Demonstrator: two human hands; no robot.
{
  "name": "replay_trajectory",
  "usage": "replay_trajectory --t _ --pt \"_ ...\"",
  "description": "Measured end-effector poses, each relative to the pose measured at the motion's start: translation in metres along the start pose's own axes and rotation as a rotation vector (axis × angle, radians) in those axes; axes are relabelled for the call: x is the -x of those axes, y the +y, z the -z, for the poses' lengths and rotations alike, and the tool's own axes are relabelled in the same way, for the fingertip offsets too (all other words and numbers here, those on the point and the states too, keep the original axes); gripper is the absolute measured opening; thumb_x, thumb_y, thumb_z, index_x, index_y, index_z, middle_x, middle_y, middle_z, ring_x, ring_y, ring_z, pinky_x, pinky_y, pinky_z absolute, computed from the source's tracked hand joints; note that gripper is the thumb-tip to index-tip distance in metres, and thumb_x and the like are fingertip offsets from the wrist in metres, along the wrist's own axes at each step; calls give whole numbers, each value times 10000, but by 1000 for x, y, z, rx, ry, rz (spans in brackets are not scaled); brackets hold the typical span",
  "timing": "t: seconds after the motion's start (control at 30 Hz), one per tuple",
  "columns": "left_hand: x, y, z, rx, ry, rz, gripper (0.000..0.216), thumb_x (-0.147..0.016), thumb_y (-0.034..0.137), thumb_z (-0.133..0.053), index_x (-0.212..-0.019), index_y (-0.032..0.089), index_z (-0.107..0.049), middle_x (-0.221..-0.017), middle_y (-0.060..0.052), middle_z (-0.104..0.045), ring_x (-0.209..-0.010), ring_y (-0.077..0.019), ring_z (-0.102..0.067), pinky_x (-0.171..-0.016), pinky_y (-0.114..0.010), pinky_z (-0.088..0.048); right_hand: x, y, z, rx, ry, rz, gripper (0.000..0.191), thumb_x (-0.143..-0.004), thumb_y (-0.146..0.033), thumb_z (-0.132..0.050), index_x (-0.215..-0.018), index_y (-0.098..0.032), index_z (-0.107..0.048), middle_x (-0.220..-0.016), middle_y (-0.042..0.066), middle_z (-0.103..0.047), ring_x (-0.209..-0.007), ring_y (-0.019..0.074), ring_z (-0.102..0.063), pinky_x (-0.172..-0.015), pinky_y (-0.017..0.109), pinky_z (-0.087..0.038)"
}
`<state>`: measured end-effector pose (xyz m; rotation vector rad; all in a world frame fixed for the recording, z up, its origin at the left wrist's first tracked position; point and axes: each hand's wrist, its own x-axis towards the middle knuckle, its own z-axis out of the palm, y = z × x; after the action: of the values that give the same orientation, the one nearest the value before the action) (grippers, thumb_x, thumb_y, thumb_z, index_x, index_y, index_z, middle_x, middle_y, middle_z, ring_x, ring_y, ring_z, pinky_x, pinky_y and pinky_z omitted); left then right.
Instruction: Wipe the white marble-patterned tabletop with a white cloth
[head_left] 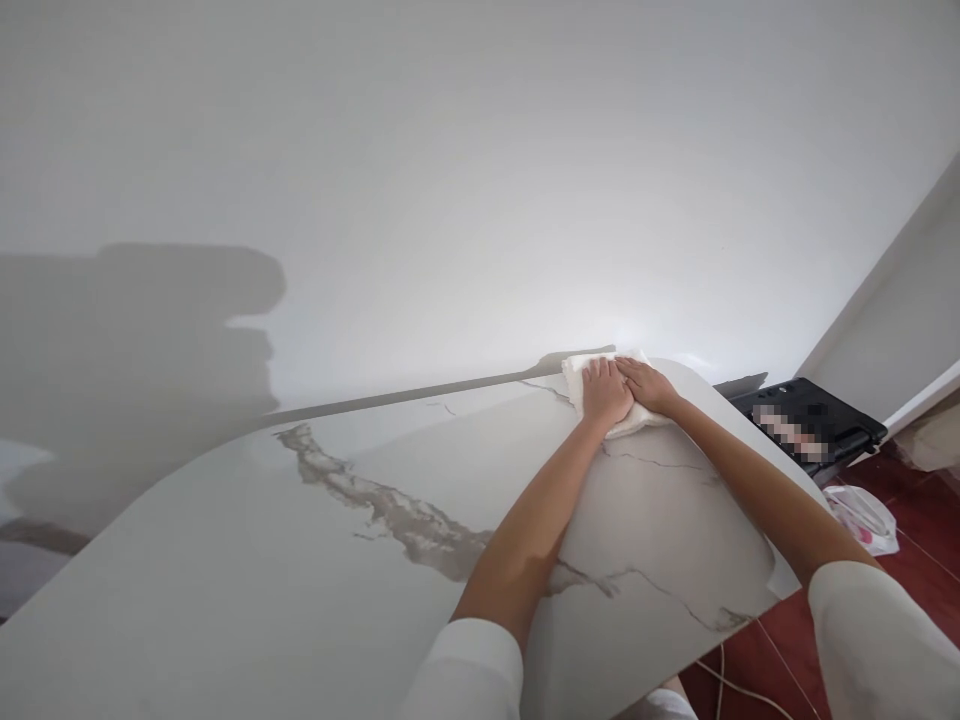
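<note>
A folded white cloth (637, 422) lies on the white marble-patterned tabletop (360, 620), close to its far edge by the wall. My left hand (607, 393) presses down on the cloth, its fingers bent over the fabric. Beside it, my right hand (649, 388) rests flat with fingers stretched out, their tips touching the left hand. The palms cover the middle of the cloth, and its edges show around them. Both arms reach forward over the table.
A plain white wall (480, 180) rises behind the table. At the right are a black case-like object (840, 415), partly blurred, and a white plastic bag (862, 518) on the red tiled floor (919, 540). A pale cable (739, 685) runs along the floor below the near edge.
</note>
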<state>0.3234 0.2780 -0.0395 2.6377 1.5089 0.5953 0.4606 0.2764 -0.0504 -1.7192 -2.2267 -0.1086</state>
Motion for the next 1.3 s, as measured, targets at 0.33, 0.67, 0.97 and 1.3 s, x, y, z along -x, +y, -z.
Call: replay_trajectory --t 0.33,0.67,0.97,1.3 --pt "-32 -10 -11 -29 28 31 517 -893 277 -308 -1333 38 -437 -1424 -155 -422 -1326 -313 -322 -1102 -453 -222 -35 30 -12 -91 -12 98 502 -891 -206 -308 -1370 -167 -452 -1427 51 -448 -1331 220 -374 -1119 420 -298" --pt "-41 12 -22 -54 63 40 479 -888 268 -327 -1282 43 -479 -1392 -178 -449 -1299 -316 -353 -1084 -473 -238 -29 60 -12 -157 -11 110 493 -926 -291 -280 -1376 -174 -443 -1432 57 -440 -1333 231 -369 -1122 454 -287" --pt "-15 21 -18 -56 60 8 525 -896 280 -308 -1349 36 -416 -1459 -158 -371 -1357 -314 -278 -1108 -461 -220 -2 50 -10 -90 18 107 511 -909 -254 -304 -1401 -158 -404 -1467 69 -383 -1359 245 -320 -1130 465 -266" --pt "47 49 -4 -55 38 -23 543 -901 278 -292 -1371 21 -383 -1470 -169 -349 -1367 -330 -259 -1108 -470 -217 65 18 14 -61 -11 86 519 -916 -243 -286 -1414 -133 -379 -1483 82 -352 -1375 231 -284 -1138 447 -248"
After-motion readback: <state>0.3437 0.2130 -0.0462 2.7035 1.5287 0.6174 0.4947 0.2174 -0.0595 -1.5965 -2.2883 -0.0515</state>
